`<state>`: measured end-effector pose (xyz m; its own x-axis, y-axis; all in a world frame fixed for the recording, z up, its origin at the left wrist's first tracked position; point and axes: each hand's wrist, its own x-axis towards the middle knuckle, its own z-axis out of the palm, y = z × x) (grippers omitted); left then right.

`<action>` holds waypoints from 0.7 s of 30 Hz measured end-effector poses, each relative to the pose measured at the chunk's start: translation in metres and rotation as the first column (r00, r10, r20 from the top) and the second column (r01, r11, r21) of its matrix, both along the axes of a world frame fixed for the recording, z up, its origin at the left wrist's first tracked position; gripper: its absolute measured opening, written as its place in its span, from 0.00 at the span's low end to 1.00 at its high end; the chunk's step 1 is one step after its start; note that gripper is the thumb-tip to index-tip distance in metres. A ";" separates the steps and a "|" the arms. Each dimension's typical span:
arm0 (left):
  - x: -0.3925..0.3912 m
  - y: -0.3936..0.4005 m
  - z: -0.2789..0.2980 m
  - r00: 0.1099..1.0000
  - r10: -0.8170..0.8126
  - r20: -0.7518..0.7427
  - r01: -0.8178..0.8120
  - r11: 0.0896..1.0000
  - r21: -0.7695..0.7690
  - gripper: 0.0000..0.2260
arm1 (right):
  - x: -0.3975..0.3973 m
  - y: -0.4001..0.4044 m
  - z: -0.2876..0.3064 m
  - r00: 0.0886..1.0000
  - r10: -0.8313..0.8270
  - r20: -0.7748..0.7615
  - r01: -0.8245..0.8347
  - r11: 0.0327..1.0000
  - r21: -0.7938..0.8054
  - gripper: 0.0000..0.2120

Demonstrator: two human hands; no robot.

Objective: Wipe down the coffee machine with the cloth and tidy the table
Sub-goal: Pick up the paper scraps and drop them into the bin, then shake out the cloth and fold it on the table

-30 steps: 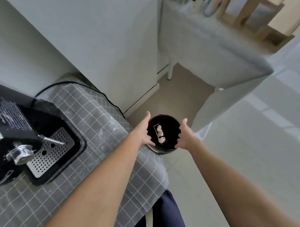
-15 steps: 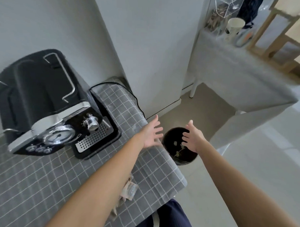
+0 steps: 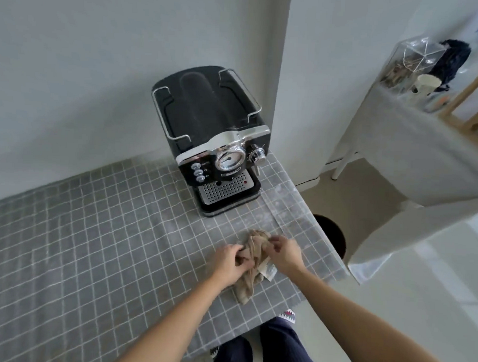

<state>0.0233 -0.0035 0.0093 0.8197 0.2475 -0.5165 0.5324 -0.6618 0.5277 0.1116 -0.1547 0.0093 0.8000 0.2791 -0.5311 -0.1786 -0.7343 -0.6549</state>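
1. In the head view, both hands are gathering the crumpled beige cloth (image 3: pixel 253 255) lying on the grey checked tablecloth (image 3: pixel 108 230), near the table's right edge and in front of the black espresso machine (image 3: pixel 215 142).
2. The left hand (image 3: pixel 231 264) is curling its fingers into the cloth's left side, pinching a fold; the right hand (image 3: pixel 285 253) is pinching the cloth's upper right part with bent fingers.
3. To do this well, I judge the person should be bunching the cloth into a compact pad, tucking in the white label (image 3: pixel 268 271) and the tail hanging toward the body, so nothing is dragging.
4. The tablecloth may be lifting with the cloth; pinching only the beige fabric is the safer way.
5. The machine is standing well apart from the hands, its drip tray (image 3: pixel 225 190) facing them, so the pad is best carried in one hand.
6. A dark bin (image 3: pixel 334 238) is sitting on the floor beside the table edge.
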 end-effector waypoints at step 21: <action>-0.141 0.124 0.055 0.630 0.681 0.372 -0.439 0.708 -0.552 0.06 | -0.014 0.064 0.119 0.952 0.114 -0.283 0.032 0.885 0.464 0.06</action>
<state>-0.1179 0.1204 0.0639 0.7386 0.6384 -0.2168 0.2886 -0.0087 0.9574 0.0975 -0.0906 0.1287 0.6094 0.5779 -0.5427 -0.3926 -0.3747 -0.8399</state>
